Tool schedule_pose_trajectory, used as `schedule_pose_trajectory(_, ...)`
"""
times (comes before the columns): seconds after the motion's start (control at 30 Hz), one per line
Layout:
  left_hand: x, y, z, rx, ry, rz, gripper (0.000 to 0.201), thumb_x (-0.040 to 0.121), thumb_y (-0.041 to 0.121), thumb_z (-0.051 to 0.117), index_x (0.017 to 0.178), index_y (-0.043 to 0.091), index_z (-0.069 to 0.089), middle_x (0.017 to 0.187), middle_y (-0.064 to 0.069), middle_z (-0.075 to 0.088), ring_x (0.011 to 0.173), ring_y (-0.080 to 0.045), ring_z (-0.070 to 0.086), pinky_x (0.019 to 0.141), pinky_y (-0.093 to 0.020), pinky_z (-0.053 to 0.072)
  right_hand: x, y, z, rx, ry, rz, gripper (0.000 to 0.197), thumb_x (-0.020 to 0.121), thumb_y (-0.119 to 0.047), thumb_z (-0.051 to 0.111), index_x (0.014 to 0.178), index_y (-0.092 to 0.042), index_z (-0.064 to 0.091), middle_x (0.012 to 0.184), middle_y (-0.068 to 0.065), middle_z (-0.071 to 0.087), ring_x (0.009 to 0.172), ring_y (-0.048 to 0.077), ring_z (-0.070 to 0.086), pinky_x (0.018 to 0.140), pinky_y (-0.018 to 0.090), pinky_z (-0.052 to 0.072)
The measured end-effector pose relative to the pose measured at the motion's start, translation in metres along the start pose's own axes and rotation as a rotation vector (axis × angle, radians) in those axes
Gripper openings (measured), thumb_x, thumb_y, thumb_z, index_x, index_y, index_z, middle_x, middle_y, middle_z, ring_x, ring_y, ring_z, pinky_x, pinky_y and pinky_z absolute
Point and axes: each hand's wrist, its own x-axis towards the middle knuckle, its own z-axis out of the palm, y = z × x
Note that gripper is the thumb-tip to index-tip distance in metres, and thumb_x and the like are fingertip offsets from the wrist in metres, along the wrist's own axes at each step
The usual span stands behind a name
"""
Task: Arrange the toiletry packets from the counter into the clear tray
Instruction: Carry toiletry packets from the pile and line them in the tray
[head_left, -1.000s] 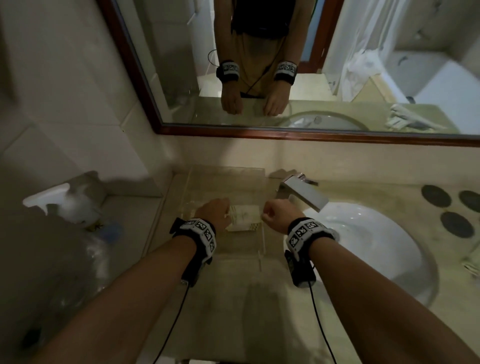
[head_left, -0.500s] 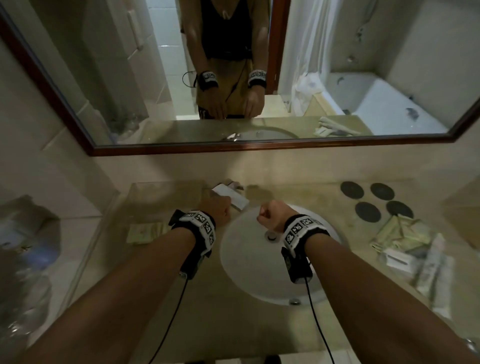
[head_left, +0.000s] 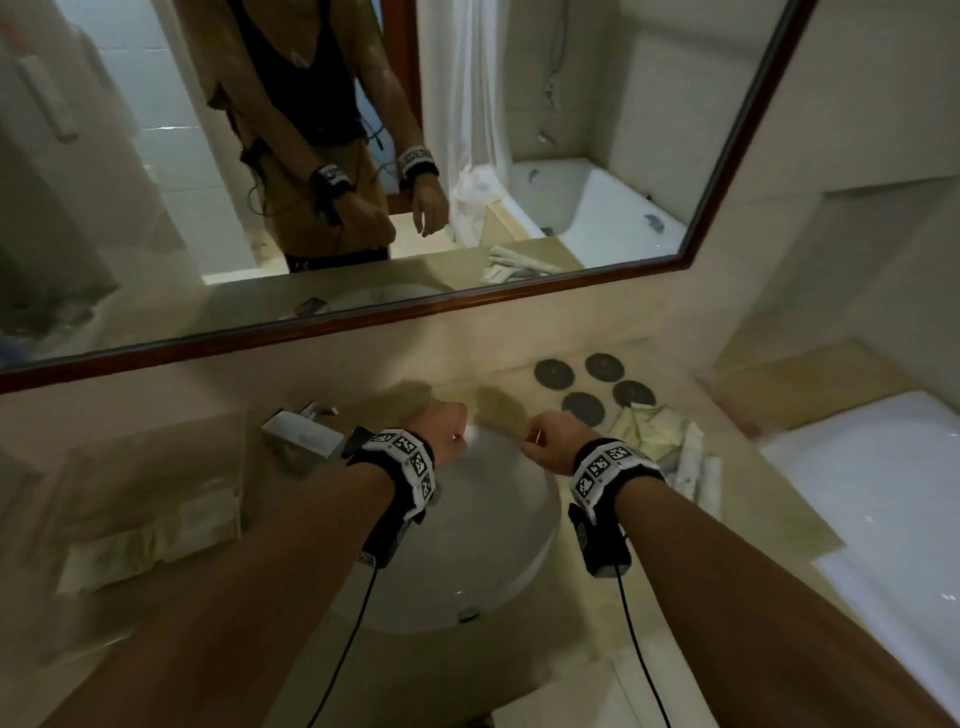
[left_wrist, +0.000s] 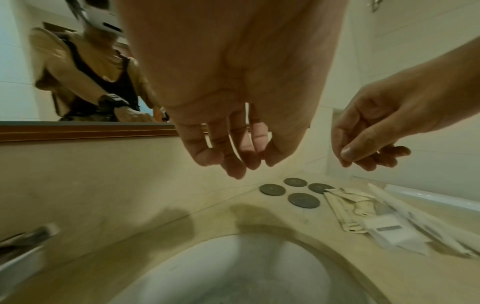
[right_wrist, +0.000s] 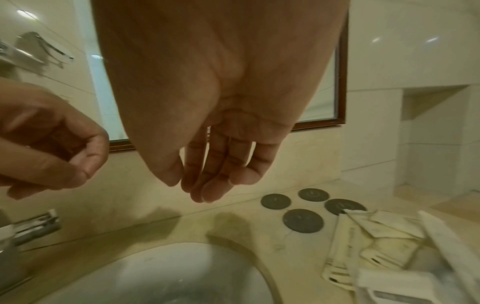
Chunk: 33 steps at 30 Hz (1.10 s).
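A pile of cream and white toiletry packets (head_left: 667, 441) lies on the counter right of the basin, also seen in the left wrist view (left_wrist: 363, 216) and the right wrist view (right_wrist: 389, 246). The clear tray (head_left: 156, 467) stands blurred at the left of the counter, with pale packets (head_left: 150, 540) in its near part. My left hand (head_left: 441, 431) hovers over the basin's far rim, fingers loosely curled and holding nothing (left_wrist: 233, 158). My right hand (head_left: 550, 441) hangs just left of the pile, equally loose and holding nothing (right_wrist: 207, 185).
A round white basin (head_left: 467, 530) sits between tray and pile, with a chrome faucet (head_left: 301, 431) at its far left. Several dark round coasters (head_left: 584, 405) lie behind the pile. A white bathtub (head_left: 883, 519) borders the counter's right end. A framed mirror (head_left: 467, 301) lines the wall.
Both hands left the packet in the tray and moved right, across the basin toward the pile. The head view swung right with them.
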Motion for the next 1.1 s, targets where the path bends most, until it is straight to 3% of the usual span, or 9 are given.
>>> schedule_pose_trajectory(0.13, 0.018, 0.029, 0.004, 0.046, -0.030, 0.086, 0.006, 0.087, 0.012, 0.050, 0.086, 0.017, 0.047, 0.100, -0.011, 0.060, 0.088, -0.029, 0.058, 0.080, -0.039, 0.051, -0.016, 0.024, -0.008, -0.011, 0.004, 0.082, 0.024, 0.090, -0.031, 0.057, 0.100, -0.011, 0.067, 0.106, 0.014, 0.067, 0.098, 0.029, 0.063, 0.082, 0.036, 0.051)
schedule_pose_trajectory(0.27, 0.039, 0.055, 0.014, 0.086, -0.078, 0.188, 0.010, 0.087, 0.007, 0.049, 0.094, 0.010, 0.055, 0.103, -0.015, 0.063, 0.093, -0.032, 0.061, 0.082, -0.039, 0.050, -0.037, 0.053, -0.020, -0.001, 0.047, 0.166, 0.027, 0.093, -0.029, 0.055, 0.105, -0.007, 0.066, 0.110, 0.015, 0.065, 0.103, 0.031, 0.061, 0.085, 0.037, 0.049)
schedule_pose_trajectory(0.43, 0.052, 0.083, 0.020, 0.088, -0.096, 0.267, 0.016, 0.080, 0.003, 0.048, 0.075, 0.018, 0.043, 0.084, -0.009, 0.053, 0.077, -0.026, 0.050, 0.070, -0.038, 0.042, -0.053, 0.083, -0.025, 0.040, 0.104, 0.277, 0.025, 0.092, -0.028, 0.057, 0.100, -0.007, 0.067, 0.107, 0.016, 0.067, 0.102, 0.032, 0.061, 0.085, 0.036, 0.049)
schedule_pose_trajectory(0.57, 0.063, 0.099, 0.034, 0.086, -0.114, 0.300, 0.032, 0.081, 0.006, 0.052, 0.062, 0.023, 0.033, 0.096, -0.014, 0.062, 0.094, -0.035, 0.059, 0.082, -0.041, 0.050, -0.061, 0.098, -0.017, 0.089, 0.115, 0.320, 0.022, 0.091, -0.027, 0.058, 0.095, -0.007, 0.068, 0.100, 0.016, 0.069, 0.097, 0.031, 0.064, 0.082, 0.035, 0.050)
schedule_pose_trajectory(0.7, 0.079, 0.115, 0.040, 0.122, -0.138, 0.362, 0.030, 0.081, 0.005, 0.052, 0.064, 0.022, 0.034, 0.093, -0.015, 0.061, 0.085, -0.031, 0.056, 0.081, -0.040, 0.048, -0.063, 0.114, -0.019, 0.104, 0.116, 0.349, 0.023, 0.091, -0.028, 0.058, 0.096, -0.008, 0.069, 0.103, 0.014, 0.068, 0.101, 0.029, 0.061, 0.085, 0.034, 0.048)
schedule_pose_trajectory(0.83, 0.093, 0.132, 0.045, 0.109, -0.110, 0.362, 0.033, 0.078, 0.001, 0.048, 0.062, 0.025, 0.032, 0.083, -0.007, 0.052, 0.080, -0.028, 0.054, 0.071, -0.038, 0.045, -0.057, 0.143, -0.020, 0.113, 0.110, 0.385, 0.022, 0.091, -0.028, 0.056, 0.099, -0.010, 0.067, 0.108, 0.013, 0.065, 0.103, 0.028, 0.060, 0.088, 0.035, 0.050)
schedule_pose_trajectory(0.93, 0.107, 0.146, 0.051, 0.115, -0.135, 0.310, 0.019, 0.082, 0.004, 0.051, 0.075, 0.019, 0.042, 0.084, -0.007, 0.052, 0.075, -0.024, 0.050, 0.071, -0.036, 0.046, -0.045, 0.170, -0.021, 0.104, 0.084, 0.382, 0.022, 0.090, -0.030, 0.056, 0.099, -0.011, 0.066, 0.106, 0.012, 0.066, 0.099, 0.028, 0.062, 0.085, 0.036, 0.053)
schedule_pose_trajectory(1.1, 0.150, 0.176, 0.059, 0.119, -0.139, 0.242, 0.014, 0.085, 0.006, 0.048, 0.079, 0.016, 0.040, 0.082, -0.009, 0.045, 0.072, -0.023, 0.044, 0.065, -0.032, 0.034, -0.011, 0.223, -0.036, 0.065, 0.013, 0.342, 0.022, 0.089, -0.031, 0.058, 0.100, -0.013, 0.065, 0.110, 0.012, 0.065, 0.102, 0.030, 0.061, 0.086, 0.034, 0.051)
